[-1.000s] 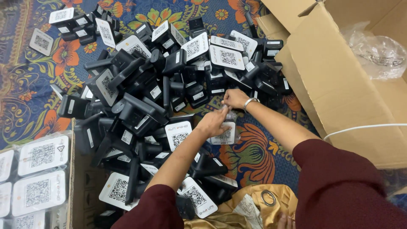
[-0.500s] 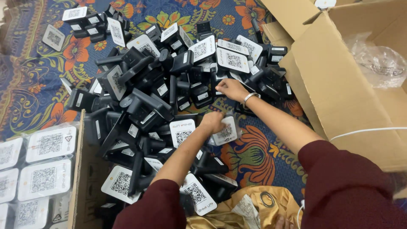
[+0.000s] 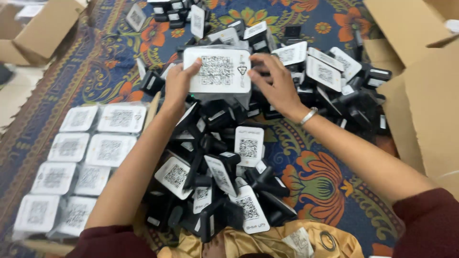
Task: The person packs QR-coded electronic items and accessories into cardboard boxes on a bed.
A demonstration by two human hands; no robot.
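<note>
Fingers (image 3: 191, 67) of your left hand (image 3: 178, 85) curl around the left edge of a white rounded card with a square code pattern (image 3: 217, 70), while your right hand (image 3: 276, 85) pinches its right edge with fingers closed on it, so both hands hold it flat and face-up above the heap. Beneath it lies a pile of black stands and more white code cards (image 3: 224, 167) spread over a floral carpet (image 3: 315, 181). To your left, wrapped white cards (image 3: 81, 162) sit in rows in a cardboard tray, and an open cardboard box (image 3: 420, 95) stands at your right.
</note>
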